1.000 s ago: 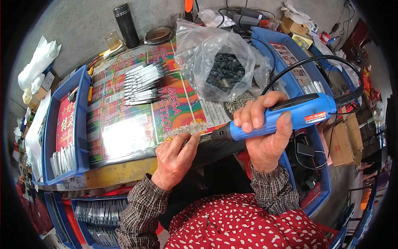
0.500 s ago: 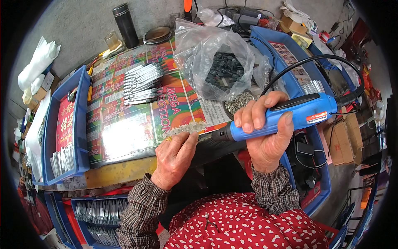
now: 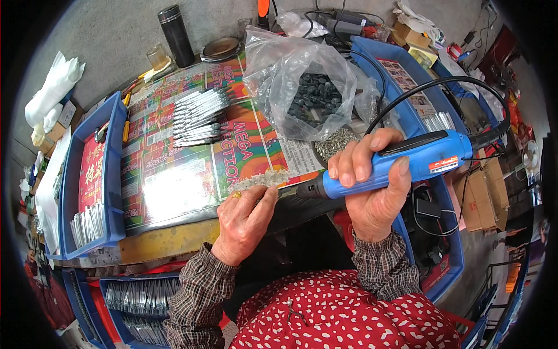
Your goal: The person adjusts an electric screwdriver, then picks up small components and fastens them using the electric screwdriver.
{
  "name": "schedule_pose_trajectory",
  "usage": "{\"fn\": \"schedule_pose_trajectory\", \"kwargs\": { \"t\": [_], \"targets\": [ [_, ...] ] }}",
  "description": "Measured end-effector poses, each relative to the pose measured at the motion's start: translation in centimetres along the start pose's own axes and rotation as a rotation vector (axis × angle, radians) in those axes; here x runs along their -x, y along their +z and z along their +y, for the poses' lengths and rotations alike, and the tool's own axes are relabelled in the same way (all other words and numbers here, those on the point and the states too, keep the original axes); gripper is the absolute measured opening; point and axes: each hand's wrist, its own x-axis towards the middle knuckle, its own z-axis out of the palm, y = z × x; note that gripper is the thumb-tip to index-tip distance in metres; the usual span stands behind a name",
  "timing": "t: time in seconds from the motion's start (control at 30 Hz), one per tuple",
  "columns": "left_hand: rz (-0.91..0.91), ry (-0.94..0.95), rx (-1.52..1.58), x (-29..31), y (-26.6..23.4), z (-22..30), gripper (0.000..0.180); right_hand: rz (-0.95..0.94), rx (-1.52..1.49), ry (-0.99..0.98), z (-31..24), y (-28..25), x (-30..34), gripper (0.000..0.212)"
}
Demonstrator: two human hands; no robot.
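My right hand (image 3: 372,214) is wrapped round a blue electric screwdriver (image 3: 423,161), which lies nearly level with its black nose pointing left. A pinch of thumb and forefinger closes my left hand (image 3: 244,224) right at the driver's tip, over the table's near edge. What those fingers hold is too small and too covered to name. Just beyond them lies a heap of small clear pieces (image 3: 264,178). A round dish of small metal screws (image 3: 338,142) sits past the driver. Farther left, slim silvery metal parts (image 3: 197,116) lie in a stack on the printed table cover (image 3: 154,154).
An open plastic bag (image 3: 267,96) of black pieces (image 3: 317,96) stands behind the dish. Blue trays flank the table, one left (image 3: 114,218), one right (image 3: 366,51). The driver's black cable (image 3: 433,86) arches overhead right. Below left is a bin of metal parts (image 3: 142,296).
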Motion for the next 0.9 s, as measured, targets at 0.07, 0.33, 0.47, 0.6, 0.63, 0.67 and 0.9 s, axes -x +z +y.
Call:
{"fn": "schedule_pose_trajectory", "kwargs": {
  "t": [0.07, 0.33, 0.47, 0.6, 0.63, 0.67, 0.9],
  "targets": [
    [0.005, 0.002, 0.004, -0.02, -0.02, -0.04, 0.031, -0.001, 0.0, 0.002, 0.05, 0.02, -0.02, 0.04],
    [0.011, 0.022, -0.006, -0.15, -0.24, -0.12, 0.032, -0.005, -0.006, -0.005, 0.07, 0.08, -0.05, 0.04],
    [0.01, 0.023, -0.009, -0.18, -0.19, -0.06, 0.031, -0.012, 0.006, -0.006, 0.01, 0.05, -0.19, 0.038],
    [0.039, -0.04, 0.009, 0.1, 0.23, 0.12, 0.03, -0.007, 0.001, -0.007, -0.02, 0.1, -0.09, 0.037],
    [0.046, -0.054, 0.006, 0.05, 0.25, 0.11, 0.03, 0.006, 0.002, -0.004, -0.03, 0.16, -0.06, 0.037],
    [0.051, -0.051, 0.005, -0.01, 0.16, 0.09, 0.03, 0.002, 0.003, -0.008, 0.04, 0.18, -0.03, 0.037],
    [0.06, -0.049, 0.049, 0.2, 0.07, -0.23, 0.032, -0.017, 0.011, 0.009, 0.23, 0.32, 0.1, 0.036]
  ]
}}
